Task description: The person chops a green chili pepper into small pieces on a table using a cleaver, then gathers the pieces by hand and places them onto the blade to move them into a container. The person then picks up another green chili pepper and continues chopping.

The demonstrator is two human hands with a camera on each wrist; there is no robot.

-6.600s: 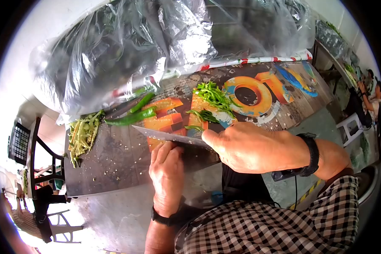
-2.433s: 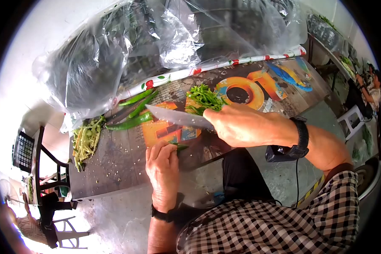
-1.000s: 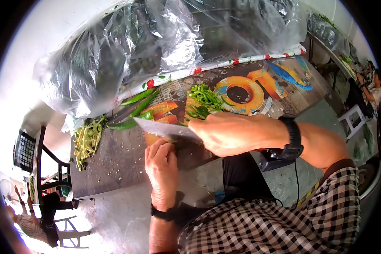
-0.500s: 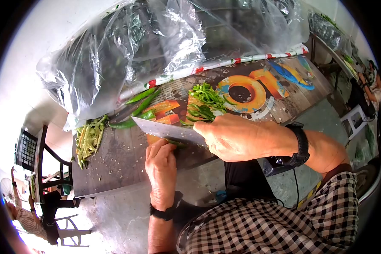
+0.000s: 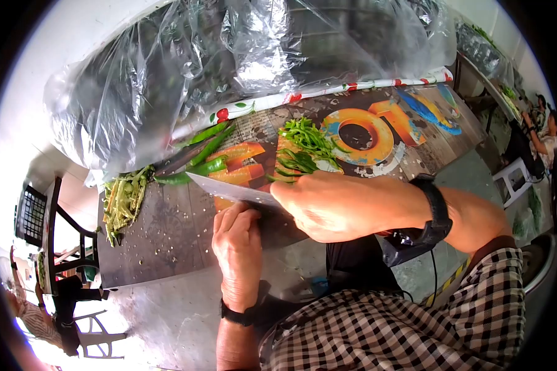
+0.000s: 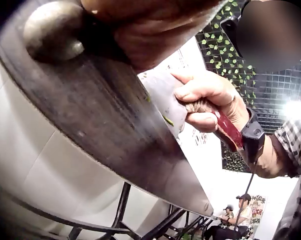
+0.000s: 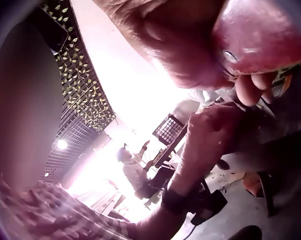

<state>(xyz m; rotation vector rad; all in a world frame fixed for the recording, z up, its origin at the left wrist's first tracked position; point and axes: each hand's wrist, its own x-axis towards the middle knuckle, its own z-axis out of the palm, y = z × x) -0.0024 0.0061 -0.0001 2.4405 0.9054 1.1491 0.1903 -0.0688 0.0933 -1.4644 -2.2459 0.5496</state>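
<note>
My right hand (image 5: 343, 204) grips a broad-bladed knife (image 5: 232, 188), its blade angled over the table's near edge. The red handle (image 6: 228, 131) shows in the left wrist view, with my right hand (image 6: 215, 97) around it. My left hand (image 5: 237, 250) rests at the near edge with fingers curled, fingertips close beside the blade; the green pepper there is hidden. Sliced green pepper (image 5: 306, 137) lies behind the knife, with darker strips (image 5: 297, 162) nearer it. Whole green peppers (image 5: 209, 148) lie to the left of these slices.
A pile of pale green pepper cores (image 5: 124, 201) lies at the table's left end. Clear plastic sheeting (image 5: 148, 93) covers things along the back. Small seeds are scattered on the table (image 5: 173, 238). A white stool (image 5: 515, 179) stands at right; people sit at far left and right.
Since the earliest frame, another whole pepper has come into sight at the back left. The knife rose above the left hand, then came down beside its fingertips. The pepper end seen there is now hidden.
</note>
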